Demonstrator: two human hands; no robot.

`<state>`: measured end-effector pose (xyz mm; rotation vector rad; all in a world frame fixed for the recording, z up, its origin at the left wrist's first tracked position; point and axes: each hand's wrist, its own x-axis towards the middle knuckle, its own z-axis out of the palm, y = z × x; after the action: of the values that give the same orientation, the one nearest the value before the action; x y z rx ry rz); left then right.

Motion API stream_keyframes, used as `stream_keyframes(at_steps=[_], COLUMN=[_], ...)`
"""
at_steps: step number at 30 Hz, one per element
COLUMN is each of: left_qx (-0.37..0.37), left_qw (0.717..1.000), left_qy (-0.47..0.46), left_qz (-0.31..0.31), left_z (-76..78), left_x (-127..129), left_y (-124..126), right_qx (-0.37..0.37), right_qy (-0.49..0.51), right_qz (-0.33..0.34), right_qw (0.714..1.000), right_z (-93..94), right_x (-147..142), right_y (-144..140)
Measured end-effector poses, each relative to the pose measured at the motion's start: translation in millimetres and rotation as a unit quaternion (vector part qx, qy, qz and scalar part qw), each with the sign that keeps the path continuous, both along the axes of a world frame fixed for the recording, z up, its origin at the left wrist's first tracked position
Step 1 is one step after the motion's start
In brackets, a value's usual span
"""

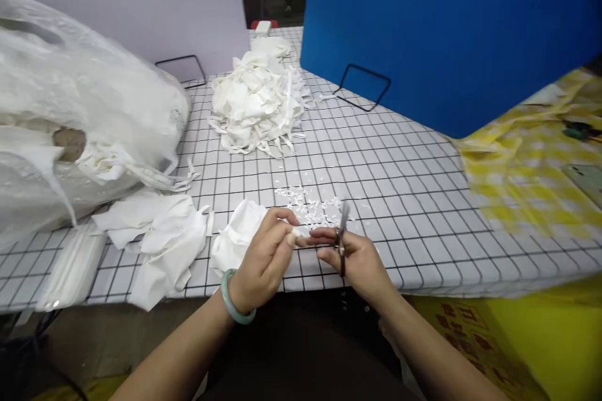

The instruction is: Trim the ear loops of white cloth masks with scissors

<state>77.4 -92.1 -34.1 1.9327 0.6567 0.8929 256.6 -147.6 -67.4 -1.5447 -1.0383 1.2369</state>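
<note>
Head view: my left hand [264,257], pale green bangle [228,294] at the wrist, fingers pinched narrow on a small white cloth end [296,232] above the bench's [404,182] near edge; whether it joins the crumpled white cloth piece [239,232] beside that hand, I cannot tell. My right hand [361,261], fingers closed around dark-handled metal scissors [342,241], blades pointing away from me. Beyond: scattered tiny white clippings [310,205]; farther, one heaped white cloth pile [256,106]. At left: one translucent white plastic bag [113,81], bulging.

Left grip [266,255] pinches near curled right grip [361,258].
</note>
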Motion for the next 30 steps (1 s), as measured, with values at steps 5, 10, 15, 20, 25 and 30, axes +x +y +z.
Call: stream_keyframes(at_steps=[5, 10, 15, 20, 25, 30], left_qx=[0.006, 0.077, 0.128, 0.119, 0.089, 0.039], left_qw=[0.999, 0.962, 0.958, 0.969, 0.950, 0.894], left_qy=[0.026, 0.223, 0.238, 0.213, 0.214, 0.392], left_qz=[-0.021, 0.140, 0.095, 0.044, 0.209, 0.215], left_z=[19.8, -0.9, -20.1, -17.6, -13.0, -21.3], left_x=[-36, -103, -100, -86, -110, -128], left_y=[12, 48, 42, 33, 28, -10], right_qx=[0.048, 0.031, 0.024, 0.018, 0.031, 0.038], right_qy=[0.043, 0.016, -0.020, 0.018, 0.068, 0.062], right_qz=[-0.022, -0.037, -0.031, -0.036, -0.072, -0.032], right_qw=[0.998, 0.999, 0.999, 0.999, 0.995, 0.997], right_z=[-5.7, -15.1, -15.8, -24.1, -24.9, -8.3], right_x=[-28, -31, -31, -31, -31, -38], right_y=[7, 13, 12, 16, 28, 43])
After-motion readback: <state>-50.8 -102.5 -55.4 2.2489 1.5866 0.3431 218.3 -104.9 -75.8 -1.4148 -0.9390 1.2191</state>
